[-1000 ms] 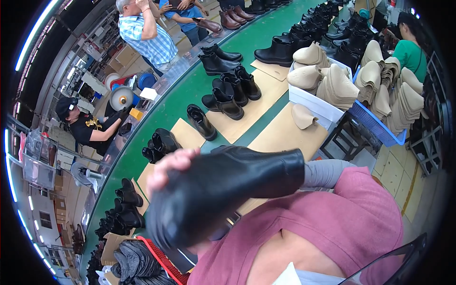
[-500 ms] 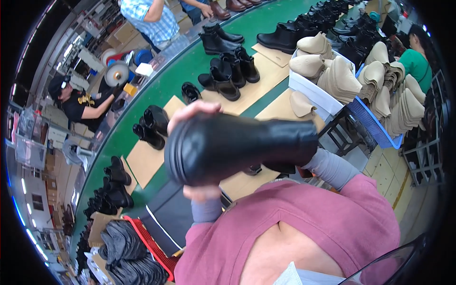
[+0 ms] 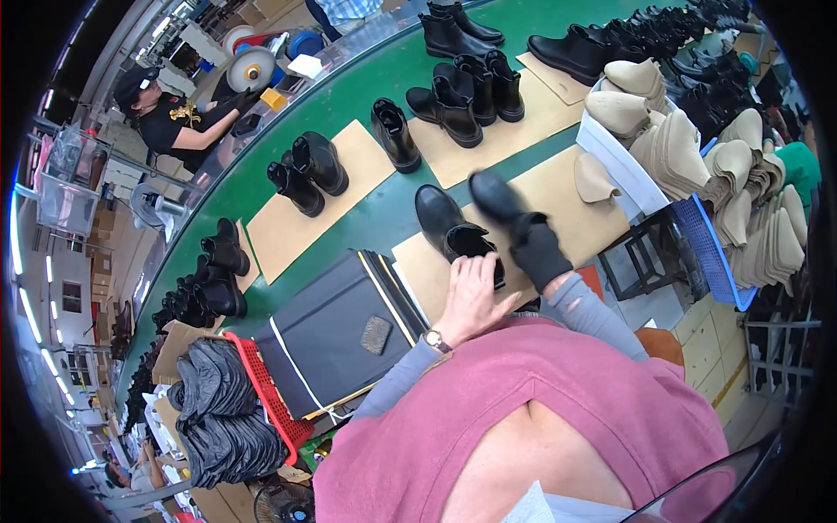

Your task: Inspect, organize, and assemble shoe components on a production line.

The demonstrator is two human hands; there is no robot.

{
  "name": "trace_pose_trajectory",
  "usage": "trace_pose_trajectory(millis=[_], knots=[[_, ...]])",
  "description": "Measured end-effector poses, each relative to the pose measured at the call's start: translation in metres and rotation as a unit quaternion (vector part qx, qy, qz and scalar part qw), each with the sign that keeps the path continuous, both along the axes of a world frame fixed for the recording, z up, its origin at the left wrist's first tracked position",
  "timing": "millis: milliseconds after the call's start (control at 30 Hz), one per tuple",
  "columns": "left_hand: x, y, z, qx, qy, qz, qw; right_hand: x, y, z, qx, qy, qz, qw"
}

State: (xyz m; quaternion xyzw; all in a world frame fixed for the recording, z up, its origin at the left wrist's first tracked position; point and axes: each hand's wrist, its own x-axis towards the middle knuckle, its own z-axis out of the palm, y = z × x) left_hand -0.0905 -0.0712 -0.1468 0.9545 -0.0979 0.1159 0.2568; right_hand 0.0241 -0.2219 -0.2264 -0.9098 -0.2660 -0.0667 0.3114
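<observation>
The left hand (image 3: 471,301), fingers stretched and thumb spread away from them, rests unclenched at the opening of a black boot (image 3: 438,213). To its right, the right hand (image 3: 542,254) is a dark, blurred shape at the upper end of a second black boot (image 3: 497,198); I cannot tell whether it grasps it. Both boots are over a tan board (image 3: 562,213) on the green table (image 3: 349,222). Nearer left lies a black stack (image 3: 327,327); farther off, more black boots (image 3: 453,109) stand. A white box (image 3: 615,166) sits right.

Left fingers (image 3: 472,274) touch black boot (image 3: 438,214); blurred second boot (image 3: 499,199) just beside.
</observation>
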Motion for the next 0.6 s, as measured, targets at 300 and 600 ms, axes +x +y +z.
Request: trace_pose_trajectory(millis=[300,600], knots=[[0.006,0.003,-0.014,0.064,0.011,-0.03,0.997,-0.019,-0.062,0.138,0.199,0.168,0.074,0.963],[0.029,-0.006,-0.023,0.04,-0.014,-0.103,0.994,-0.038,-0.034,0.018,0.079,0.187,0.07,0.977]])
